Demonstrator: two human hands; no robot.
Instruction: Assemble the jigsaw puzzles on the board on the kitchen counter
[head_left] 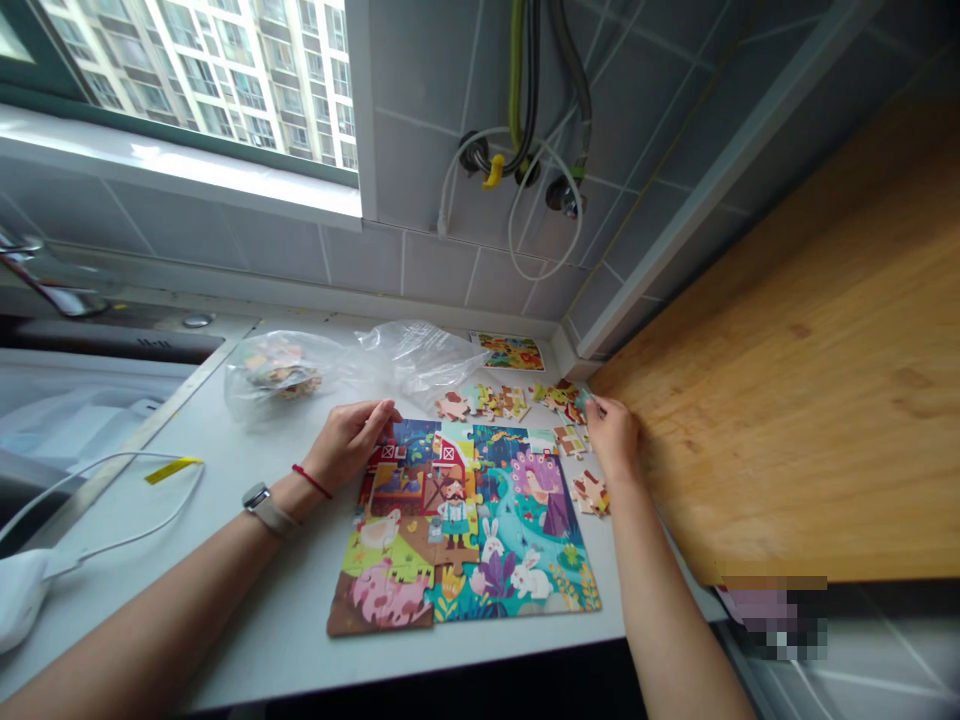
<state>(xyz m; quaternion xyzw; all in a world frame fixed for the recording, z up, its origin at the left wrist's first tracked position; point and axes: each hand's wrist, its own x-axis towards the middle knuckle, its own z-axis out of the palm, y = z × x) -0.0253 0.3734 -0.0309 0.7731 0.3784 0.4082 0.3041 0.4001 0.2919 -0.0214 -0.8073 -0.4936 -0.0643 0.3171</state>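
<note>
A partly joined jigsaw puzzle (457,520) lies on the white counter, with a farm scene on its left and rabbits and a purple peacock on its right. At its upper left corner rests my left hand (356,440), fingers curled and closed; whatever they may hold is hidden. My right hand (616,438) is beyond the puzzle's upper right corner, pinching a teal puzzle piece (582,398) among other loose pieces (551,398). More loose pieces (487,402) lie along the puzzle's top edge, and a brown-and-white one (591,493) lies by my right forearm.
A clear plastic bag (405,360) with puzzle pieces inside lies behind my left hand. A small picture card (510,352) is near the wall. A wooden panel (810,400) bounds the right side. A sink (112,340) and white cable (142,540) are at left.
</note>
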